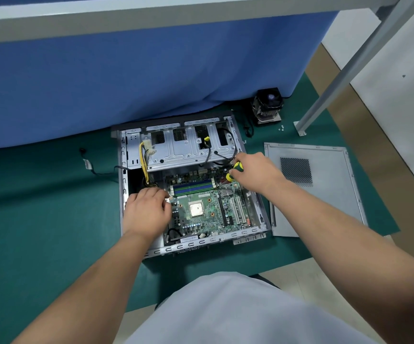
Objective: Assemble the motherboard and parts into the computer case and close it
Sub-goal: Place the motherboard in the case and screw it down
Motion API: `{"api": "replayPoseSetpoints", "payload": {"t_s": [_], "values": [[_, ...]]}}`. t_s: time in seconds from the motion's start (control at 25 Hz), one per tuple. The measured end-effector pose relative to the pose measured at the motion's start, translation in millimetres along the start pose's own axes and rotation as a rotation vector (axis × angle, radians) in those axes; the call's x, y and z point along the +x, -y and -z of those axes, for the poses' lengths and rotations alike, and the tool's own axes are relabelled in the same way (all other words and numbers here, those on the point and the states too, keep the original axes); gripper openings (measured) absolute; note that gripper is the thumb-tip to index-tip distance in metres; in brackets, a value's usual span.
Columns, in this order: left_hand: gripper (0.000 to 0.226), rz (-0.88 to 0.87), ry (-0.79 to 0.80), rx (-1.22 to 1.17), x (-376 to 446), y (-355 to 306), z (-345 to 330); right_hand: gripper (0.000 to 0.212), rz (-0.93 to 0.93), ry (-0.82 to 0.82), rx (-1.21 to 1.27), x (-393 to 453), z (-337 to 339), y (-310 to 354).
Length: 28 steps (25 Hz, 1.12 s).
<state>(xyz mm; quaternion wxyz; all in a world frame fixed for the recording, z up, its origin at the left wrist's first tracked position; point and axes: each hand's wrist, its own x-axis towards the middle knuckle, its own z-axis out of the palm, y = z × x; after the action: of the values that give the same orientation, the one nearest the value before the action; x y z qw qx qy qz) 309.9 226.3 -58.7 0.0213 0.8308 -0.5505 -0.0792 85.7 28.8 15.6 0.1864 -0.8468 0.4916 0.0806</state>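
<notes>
An open grey computer case (139, 255) lies flat on a green mat. The green motherboard (206, 209) sits inside it, with a bare silver CPU in its middle. My right hand (255, 173) grips a yellow-and-green screwdriver (234, 171) over the board's far right corner. My left hand (146, 212) rests with curled fingers on the board's left edge, the fingertips near a small metal part. Whether it pinches anything is hidden. The grey side panel (325, 207) lies flat to the right of the case. A CPU cooler with fan (267, 106) stands beyond the case.
A blue cloth (151, 75) hangs just behind the case. A grey metal table leg (325, 98) with its foot stands at the right. A few small screws (280, 127) lie near the cooler. A loose black cable (89, 165) lies left of the case.
</notes>
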Motion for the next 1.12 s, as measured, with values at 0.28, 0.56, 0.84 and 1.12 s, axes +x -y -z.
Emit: {"api": "replayPoseSetpoints", "payload": {"t_s": [0.28, 0.56, 0.84, 1.12], "values": [[0.029, -0.002, -0.033, -0.008, 1, 1, -2, 0.028, 0.029, -0.006, -0.029, 3, -2, 1], [0.031, -0.006, -0.041, 0.003, 1, 2, -4, 0.031, 0.087, 0.004, -0.072, 0, -2, 7], [0.03, -0.007, -0.043, -0.009, 1, 2, -4, 0.031, 0.132, 0.041, -0.143, -4, 2, 18], [0.03, -0.008, -0.035, -0.012, 1, 1, -3, 0.042, 0.073, 0.048, -0.191, 8, 4, 28]]}}
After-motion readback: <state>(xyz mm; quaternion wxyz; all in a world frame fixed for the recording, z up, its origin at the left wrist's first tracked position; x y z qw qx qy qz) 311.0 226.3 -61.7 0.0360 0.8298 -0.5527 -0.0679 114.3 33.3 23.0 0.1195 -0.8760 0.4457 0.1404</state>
